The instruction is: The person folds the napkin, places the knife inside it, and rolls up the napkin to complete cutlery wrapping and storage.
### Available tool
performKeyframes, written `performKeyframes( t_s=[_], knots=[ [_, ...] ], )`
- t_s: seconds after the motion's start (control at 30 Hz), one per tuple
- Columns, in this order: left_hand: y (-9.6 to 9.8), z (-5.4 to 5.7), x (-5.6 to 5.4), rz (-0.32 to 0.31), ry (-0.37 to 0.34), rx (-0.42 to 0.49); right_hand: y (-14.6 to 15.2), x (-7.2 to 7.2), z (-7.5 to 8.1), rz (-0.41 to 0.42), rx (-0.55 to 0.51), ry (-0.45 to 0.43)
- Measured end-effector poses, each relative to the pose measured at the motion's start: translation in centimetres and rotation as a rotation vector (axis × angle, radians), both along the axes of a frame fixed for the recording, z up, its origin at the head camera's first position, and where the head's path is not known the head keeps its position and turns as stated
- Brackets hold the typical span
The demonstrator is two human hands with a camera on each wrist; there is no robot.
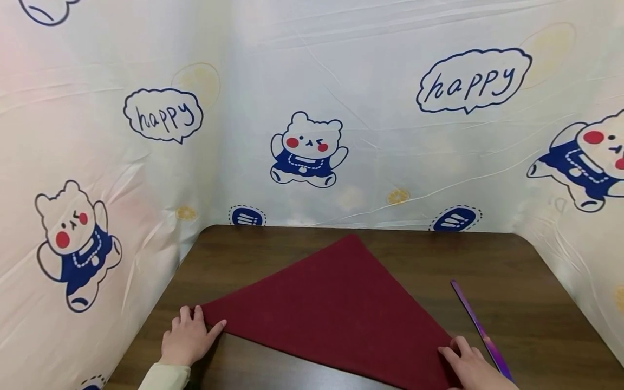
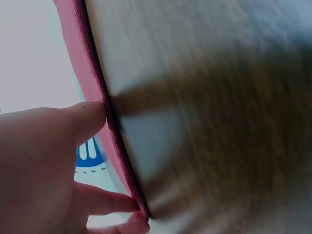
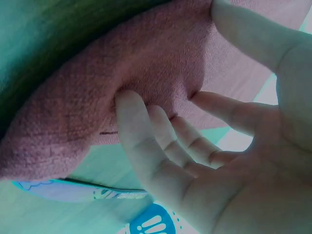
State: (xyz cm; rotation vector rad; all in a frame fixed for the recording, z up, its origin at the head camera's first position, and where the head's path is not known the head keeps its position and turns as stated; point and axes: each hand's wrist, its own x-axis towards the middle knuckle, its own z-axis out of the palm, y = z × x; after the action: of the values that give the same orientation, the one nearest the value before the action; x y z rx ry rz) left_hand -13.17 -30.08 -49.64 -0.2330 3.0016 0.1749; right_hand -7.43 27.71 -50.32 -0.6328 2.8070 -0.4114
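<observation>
A dark red cloth napkin [image 1: 331, 309], folded into a triangle, lies flat with one point toward the back of the table. At its left corner my left hand [image 1: 187, 336] rests with the fingers spread, the thumb touching the front folded edge. My right hand [image 1: 470, 368] touches the right corner, partly cut off by the frame. In the right wrist view the fingertips [image 3: 130, 100] press into the napkin, which puckers under them, and its corner end bulges up. To the right lies a purple shiny table knife [image 1: 480, 327], close beside the right hand.
The brown wooden table [image 1: 531, 292] has rounded back corners. A pale curtain [image 1: 380, 135] printed with bears and the word "happy" hangs behind it and along both sides.
</observation>
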Motion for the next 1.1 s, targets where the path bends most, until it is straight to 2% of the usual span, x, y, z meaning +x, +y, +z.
performKeyframes(
  t_s=[0.27,0.47,0.6,0.73,0.87,1.1],
  knots=[
    [0.0,0.4,0.5,-0.006,0.004,-0.006,-0.2,-0.3,-0.1,0.003,0.024,-0.018],
    [0.9,0.1,1.2,-0.049,0.088,-0.051,-0.2,-0.7,0.0,-0.028,0.024,-0.057],
    [2.2,0.0,1.6,-0.097,0.124,-0.054,-0.3,-0.9,0.0,-0.060,0.040,-0.017],
    [3.5,0.1,1.5,-0.098,0.037,-0.016,-0.4,-0.9,-0.1,-0.112,0.034,-0.023],
    [4.4,0.3,1.4,-0.087,-0.053,-0.006,-0.3,-1.0,0.0,-0.128,0.036,-0.035],
    [5.4,0.4,1.5,-0.094,-0.054,-0.015,0.1,-1.1,0.3,-0.151,0.048,-0.041]
  ],
)
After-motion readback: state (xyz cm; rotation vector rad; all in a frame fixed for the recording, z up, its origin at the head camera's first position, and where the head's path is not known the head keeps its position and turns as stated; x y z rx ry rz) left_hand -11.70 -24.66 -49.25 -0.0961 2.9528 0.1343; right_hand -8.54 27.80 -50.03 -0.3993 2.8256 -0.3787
